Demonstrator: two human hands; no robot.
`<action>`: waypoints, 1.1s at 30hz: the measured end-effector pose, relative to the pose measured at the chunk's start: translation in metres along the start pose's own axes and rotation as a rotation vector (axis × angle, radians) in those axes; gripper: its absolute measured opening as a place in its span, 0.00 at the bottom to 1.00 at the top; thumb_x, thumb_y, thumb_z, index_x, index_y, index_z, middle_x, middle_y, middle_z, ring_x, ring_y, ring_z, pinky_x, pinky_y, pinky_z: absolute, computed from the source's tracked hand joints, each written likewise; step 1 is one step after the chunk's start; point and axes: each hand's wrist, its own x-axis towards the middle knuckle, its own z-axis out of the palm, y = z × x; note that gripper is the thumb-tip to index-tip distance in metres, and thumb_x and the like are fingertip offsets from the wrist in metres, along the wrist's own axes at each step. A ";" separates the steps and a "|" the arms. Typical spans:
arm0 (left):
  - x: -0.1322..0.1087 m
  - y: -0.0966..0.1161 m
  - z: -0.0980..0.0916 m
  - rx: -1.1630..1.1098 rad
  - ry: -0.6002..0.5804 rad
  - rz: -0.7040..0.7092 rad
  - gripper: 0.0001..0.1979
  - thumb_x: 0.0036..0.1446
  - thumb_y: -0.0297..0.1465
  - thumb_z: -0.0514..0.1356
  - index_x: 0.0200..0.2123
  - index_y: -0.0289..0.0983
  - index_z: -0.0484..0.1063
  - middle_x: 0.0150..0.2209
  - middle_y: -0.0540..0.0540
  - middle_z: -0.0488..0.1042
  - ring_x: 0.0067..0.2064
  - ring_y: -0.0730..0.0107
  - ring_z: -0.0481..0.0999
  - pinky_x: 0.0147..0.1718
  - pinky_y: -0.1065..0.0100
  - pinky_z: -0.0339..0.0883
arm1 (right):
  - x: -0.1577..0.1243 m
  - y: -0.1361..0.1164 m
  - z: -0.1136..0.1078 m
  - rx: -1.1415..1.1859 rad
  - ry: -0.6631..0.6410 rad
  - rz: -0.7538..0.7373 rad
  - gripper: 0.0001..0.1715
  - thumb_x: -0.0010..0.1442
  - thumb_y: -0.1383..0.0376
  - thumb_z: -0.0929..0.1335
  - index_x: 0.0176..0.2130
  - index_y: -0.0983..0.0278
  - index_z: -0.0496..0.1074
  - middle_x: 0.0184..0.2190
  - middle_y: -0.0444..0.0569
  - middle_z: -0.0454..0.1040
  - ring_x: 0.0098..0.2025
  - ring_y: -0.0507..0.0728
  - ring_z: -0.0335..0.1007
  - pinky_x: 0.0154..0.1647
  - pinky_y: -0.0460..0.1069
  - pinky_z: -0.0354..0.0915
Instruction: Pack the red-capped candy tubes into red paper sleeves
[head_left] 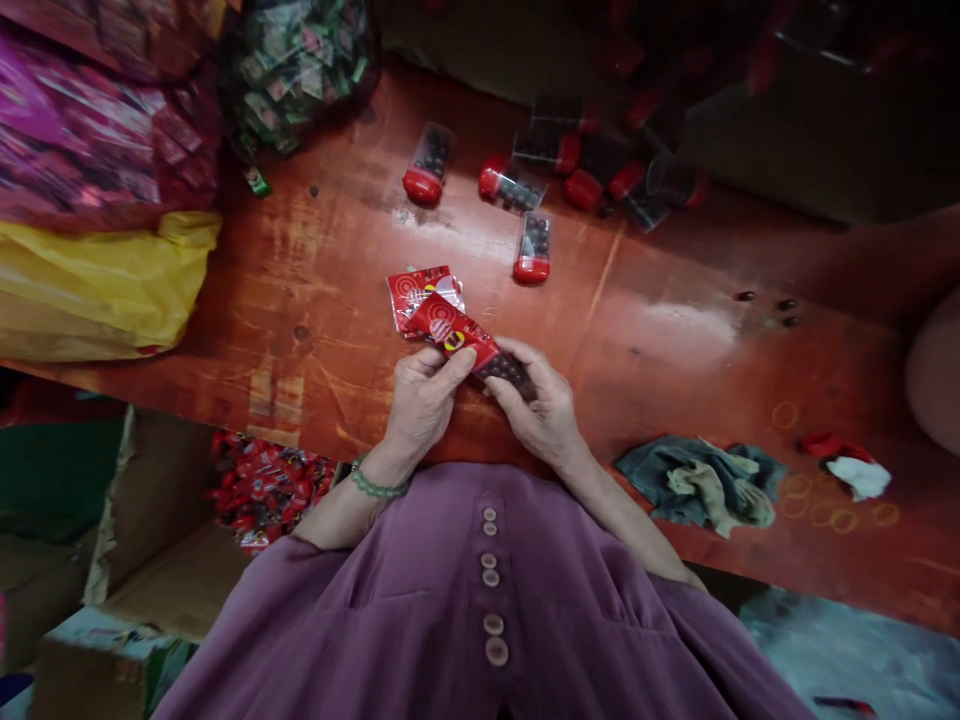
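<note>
My left hand and my right hand both grip one small clear tube of dark round candies, held over the near edge of the red-brown table. A red label wrapper covers the tube's far end, pinched under my left thumb. A second red wrapper lies flat on the table just beyond it. A green bead bracelet is on my left wrist.
Several filled tubes with red caps lie farther back, some in shadow. A bag of wrapped sweets, pink packets and a yellow bag sit left. A crumpled cloth and rubber bands lie right. A box of red packets is below left.
</note>
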 end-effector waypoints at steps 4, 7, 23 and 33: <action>0.004 -0.007 0.002 0.003 0.068 0.045 0.15 0.38 0.40 0.76 0.28 0.39 0.81 0.27 0.53 0.80 0.28 0.78 0.75 0.36 0.71 0.71 | -0.002 0.007 0.005 -0.183 0.022 -0.126 0.24 0.68 0.64 0.65 0.62 0.59 0.61 0.53 0.53 0.76 0.54 0.58 0.75 0.54 0.55 0.75; 0.007 -0.010 0.004 0.007 0.077 0.066 0.16 0.36 0.41 0.76 0.27 0.39 0.81 0.27 0.53 0.80 0.28 0.79 0.75 0.36 0.73 0.71 | -0.002 0.009 0.007 -0.275 0.068 -0.225 0.27 0.68 0.64 0.64 0.64 0.59 0.59 0.53 0.54 0.76 0.53 0.58 0.76 0.53 0.54 0.75; 0.010 -0.008 0.005 -0.064 -0.091 -0.021 0.16 0.41 0.42 0.75 0.27 0.38 0.78 0.26 0.51 0.79 0.27 0.76 0.77 0.34 0.71 0.74 | -0.001 0.009 0.008 -0.052 0.032 -0.039 0.23 0.68 0.60 0.65 0.60 0.58 0.61 0.48 0.51 0.77 0.46 0.57 0.78 0.47 0.53 0.76; 0.011 0.001 0.002 -0.034 -0.146 0.049 0.17 0.44 0.45 0.73 0.27 0.38 0.77 0.24 0.52 0.77 0.24 0.77 0.74 0.26 0.73 0.71 | 0.004 0.002 0.013 0.401 0.022 0.279 0.23 0.66 0.53 0.66 0.57 0.55 0.61 0.35 0.42 0.73 0.22 0.47 0.66 0.24 0.45 0.71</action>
